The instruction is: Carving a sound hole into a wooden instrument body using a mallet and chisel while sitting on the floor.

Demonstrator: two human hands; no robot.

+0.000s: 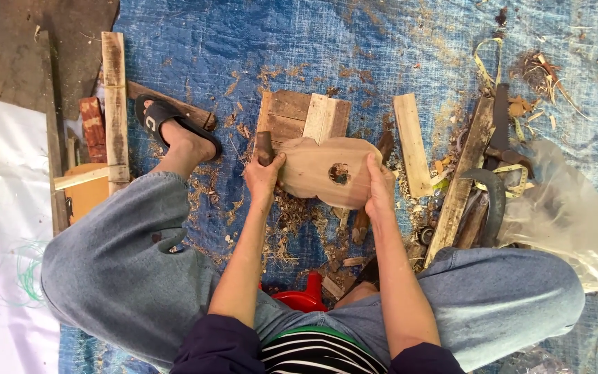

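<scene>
Gripping: both hands clasp the carved wooden piece (327,172) (hole near middle)
Left hand (263,174): its left edge
Right hand (381,187): its right edge
Beneath: blue tarp (354,48)

Around one carved wooden piece (327,173) with a single hole lie one blue tarp (382,41), two pale wood slats (412,144) beside it, one long plank (115,111) farther left, one curved blade (494,197), one clear plastic bag (569,215) and one black sandal (167,121).
</scene>
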